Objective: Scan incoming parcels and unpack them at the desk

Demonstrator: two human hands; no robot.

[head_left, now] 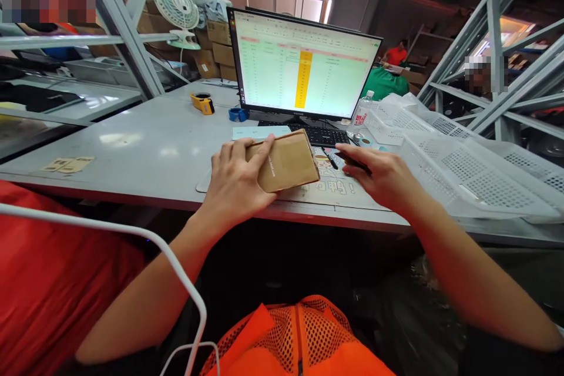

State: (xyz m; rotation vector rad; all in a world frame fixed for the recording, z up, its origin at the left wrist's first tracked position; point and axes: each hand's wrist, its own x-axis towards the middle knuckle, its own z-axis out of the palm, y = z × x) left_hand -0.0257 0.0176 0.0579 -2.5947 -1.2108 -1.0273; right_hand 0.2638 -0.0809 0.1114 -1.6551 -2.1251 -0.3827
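Note:
A small brown cardboard box (pixel 288 161) is in my left hand (pixel 240 179), whose fingers lie around its left end and back. The box is tilted above the desk mat, with a line of small print on its face. My right hand (pixel 381 173) is to the right of the box and apart from it, fingers bent and drawn together. Something dark shows between the thumb and fingers; its kind is hidden. Beside those fingertips a black pen (pixel 329 158) lies on the printed desk mat (pixel 335 188). Behind the box are a black keyboard (pixel 324 135) and a pale blue flat box (pixel 259 131).
A monitor (pixel 304 70) showing a spreadsheet stands behind the keyboard. On the right are white perforated baskets (pixel 476 176) and a plastic bottle (pixel 361 111). Yellow tape (pixel 202 103) and a blue roll (pixel 238 114) sit left of the monitor. A white tube (pixel 132 229) crosses the lower left.

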